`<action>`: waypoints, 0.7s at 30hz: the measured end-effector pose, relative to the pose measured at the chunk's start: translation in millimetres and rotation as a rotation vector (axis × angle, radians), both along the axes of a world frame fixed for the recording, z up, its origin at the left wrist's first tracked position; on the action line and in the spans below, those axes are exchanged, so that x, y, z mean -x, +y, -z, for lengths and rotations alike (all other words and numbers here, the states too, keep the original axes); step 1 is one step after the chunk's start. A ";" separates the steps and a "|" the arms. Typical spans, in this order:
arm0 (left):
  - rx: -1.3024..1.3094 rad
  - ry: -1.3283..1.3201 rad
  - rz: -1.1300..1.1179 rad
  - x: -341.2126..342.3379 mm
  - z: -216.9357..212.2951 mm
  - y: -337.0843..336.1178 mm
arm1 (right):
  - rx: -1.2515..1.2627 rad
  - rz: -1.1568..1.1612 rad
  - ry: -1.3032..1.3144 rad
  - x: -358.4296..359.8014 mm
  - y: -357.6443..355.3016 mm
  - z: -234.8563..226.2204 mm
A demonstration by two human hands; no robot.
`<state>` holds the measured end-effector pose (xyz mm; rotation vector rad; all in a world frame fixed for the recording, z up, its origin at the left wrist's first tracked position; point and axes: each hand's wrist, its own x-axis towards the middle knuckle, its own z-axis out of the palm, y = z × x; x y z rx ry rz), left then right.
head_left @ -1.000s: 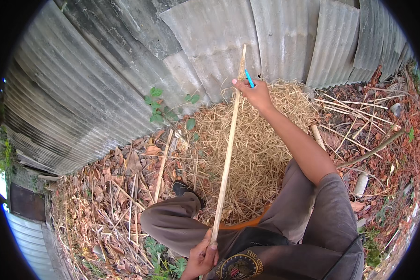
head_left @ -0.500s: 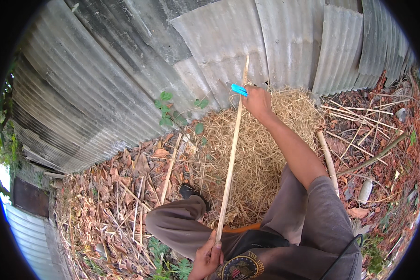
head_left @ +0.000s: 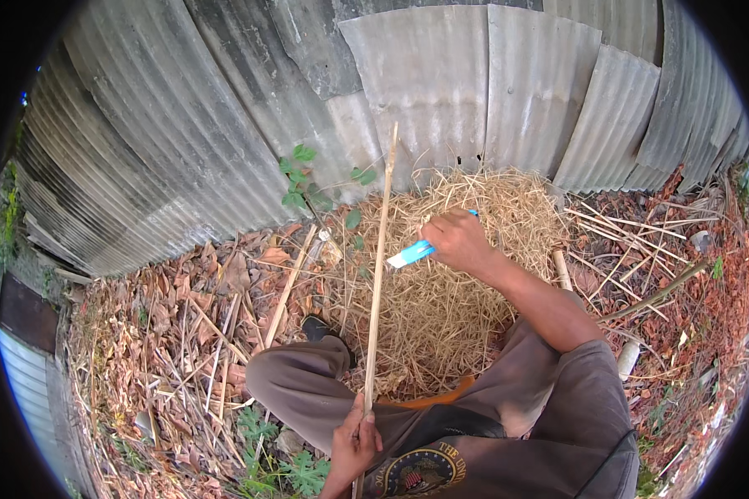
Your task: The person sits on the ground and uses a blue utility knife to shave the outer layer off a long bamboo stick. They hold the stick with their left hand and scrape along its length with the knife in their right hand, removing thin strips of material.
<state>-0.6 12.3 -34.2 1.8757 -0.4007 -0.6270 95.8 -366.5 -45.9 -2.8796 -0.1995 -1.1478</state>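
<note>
My left hand (head_left: pixel 354 445) grips the near end of a long thin pale stick (head_left: pixel 379 266) that runs away from me toward the metal wall. My right hand (head_left: pixel 458 239) holds a small knife with a blue handle (head_left: pixel 412 253), its blade pointing left and almost touching the stick's middle. A heap of dry straw-like shavings (head_left: pixel 449 283) lies under the right hand. My bent legs in grey-brown trousers (head_left: pixel 308 391) sit below the stick.
A corrugated metal sheet wall (head_left: pixel 424 83) stands behind the heap. Dry leaves and loose sticks (head_left: pixel 191 333) cover the ground at left, more cut sticks (head_left: pixel 624 241) lie at right. Small green plants (head_left: pixel 304 179) grow at the wall's foot.
My right hand has drawn back along the stick from its far tip toward the middle, bringing the blue knife with it. The left hand keeps its grip on the near end.
</note>
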 end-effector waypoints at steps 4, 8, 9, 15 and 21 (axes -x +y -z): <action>0.222 -0.079 -0.038 -28.9 -8.9 2.0 | -0.280 -0.043 0.013 19.5 37.1 -25.1; 0.305 -0.305 -0.046 -57.2 -38.0 2.3 | -0.566 0.342 0.502 10.9 -13.0 -17.3; 0.372 -0.403 -0.079 -70.5 -45.1 -0.6 | -0.554 0.380 0.577 13.4 -20.3 -13.8; 0.714 -0.905 -0.248 -166.6 -191.9 -53.3 | -0.528 0.420 0.502 8.8 -27.3 -10.1; 0.836 -0.796 -0.233 -226.2 -227.1 -136.1 | -0.868 0.211 0.206 2.0 -16.0 -30.6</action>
